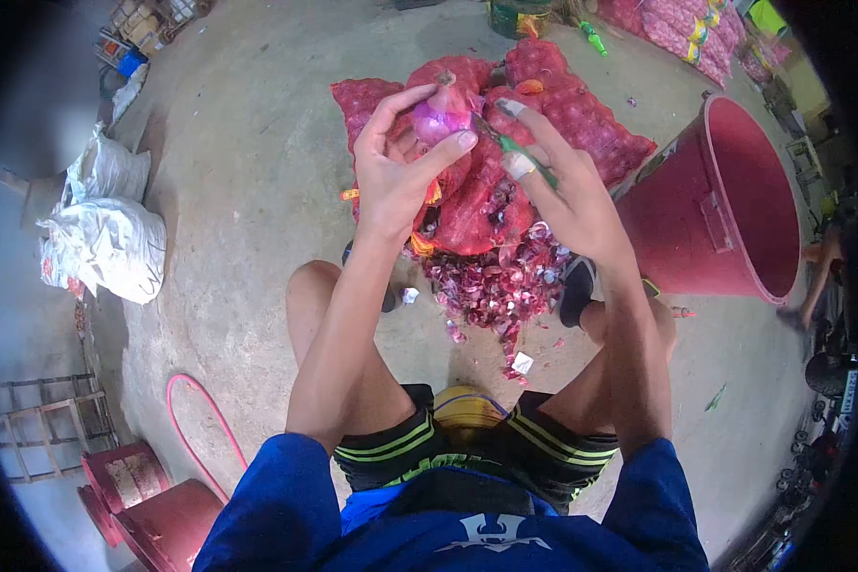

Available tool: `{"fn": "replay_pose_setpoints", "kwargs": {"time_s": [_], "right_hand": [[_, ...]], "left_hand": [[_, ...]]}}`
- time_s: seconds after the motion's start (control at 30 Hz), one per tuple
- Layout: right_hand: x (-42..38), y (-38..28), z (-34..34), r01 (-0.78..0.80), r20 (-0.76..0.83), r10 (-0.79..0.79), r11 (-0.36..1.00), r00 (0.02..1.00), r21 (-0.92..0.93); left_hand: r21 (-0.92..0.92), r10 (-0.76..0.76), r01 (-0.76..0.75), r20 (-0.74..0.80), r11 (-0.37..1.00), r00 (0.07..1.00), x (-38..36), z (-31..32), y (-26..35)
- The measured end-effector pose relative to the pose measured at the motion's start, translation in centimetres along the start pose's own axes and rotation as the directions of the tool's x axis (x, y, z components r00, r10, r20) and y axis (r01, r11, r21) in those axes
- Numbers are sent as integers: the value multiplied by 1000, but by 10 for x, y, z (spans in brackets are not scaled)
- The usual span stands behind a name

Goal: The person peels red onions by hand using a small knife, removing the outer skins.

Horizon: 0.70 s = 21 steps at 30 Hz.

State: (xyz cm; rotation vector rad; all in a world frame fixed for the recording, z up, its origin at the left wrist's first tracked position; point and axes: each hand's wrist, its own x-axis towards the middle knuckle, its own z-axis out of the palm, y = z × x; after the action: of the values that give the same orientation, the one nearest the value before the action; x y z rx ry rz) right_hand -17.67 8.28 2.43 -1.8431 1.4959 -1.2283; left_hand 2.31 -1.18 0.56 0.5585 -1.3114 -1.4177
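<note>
My left hand [396, 167] holds a purple-red onion [439, 121] between thumb and fingers, its dry root or neck end pointing away from me. In my right hand [572, 195] is a small knife with a green handle [527, 160], its dark blade close to the onion's right side. White wrapping covers the tips of my right thumb and a finger. Both hands are above red mesh sacks [582, 114] filled with onions. Below them, a heap of onion skins and trimmings [500, 286] lies on the floor between my feet.
A large red tub [710, 210] stands at the right. White sacks [105, 238] sit at the left, above a pink hose [195, 381] and red containers [162, 524]. More onion sacks [682, 33] and a green bottle [593, 38] are at the back. Another person's limb [820, 272] shows at the far right.
</note>
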Motion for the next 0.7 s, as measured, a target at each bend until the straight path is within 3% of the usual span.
{"fn": "replay_pose_setpoints", "kwargs": {"time_s": [0.17, 0.23, 0.27, 0.3, 0.33, 0.5, 0.57, 0.67, 0.7], "right_hand": [[0, 7, 19, 67, -77, -74, 993, 994, -96], [-1, 4, 27, -49, -79, 56, 995, 995, 89], [1, 5, 24, -51, -77, 58, 995, 995, 90], [4, 6, 18, -295, 88, 288, 839, 954, 458], [7, 6, 13, -508, 319, 417, 502, 851, 700], [10, -3, -1, -333, 209, 264, 634, 942, 698], [9, -14, -4, -272, 168, 217, 825, 962, 495], [9, -14, 7, -278, 161, 227, 823, 960, 495], [9, -8, 8, -277, 159, 228, 824, 961, 495]], "left_hand": [[87, 28, -28, 2, 996, 1000, 1, -3, -1], [125, 118, -118, 5, 985, 993, 5, -4, -5], [125, 116, -116, 3, 985, 993, 3, -3, -4], [74, 68, -69, 21, 995, 997, 1, -2, -4], [23, 23, -24, 42, 999, 999, 0, -1, -3], [-161, -49, 51, 19, 986, 999, -1, 1, 2], [-235, -67, 69, 16, 969, 998, 1, -1, 2], [-170, -44, 59, 94, 984, 995, -1, -1, 4], [-240, -68, 93, 113, 966, 991, -2, -1, 4]]}}
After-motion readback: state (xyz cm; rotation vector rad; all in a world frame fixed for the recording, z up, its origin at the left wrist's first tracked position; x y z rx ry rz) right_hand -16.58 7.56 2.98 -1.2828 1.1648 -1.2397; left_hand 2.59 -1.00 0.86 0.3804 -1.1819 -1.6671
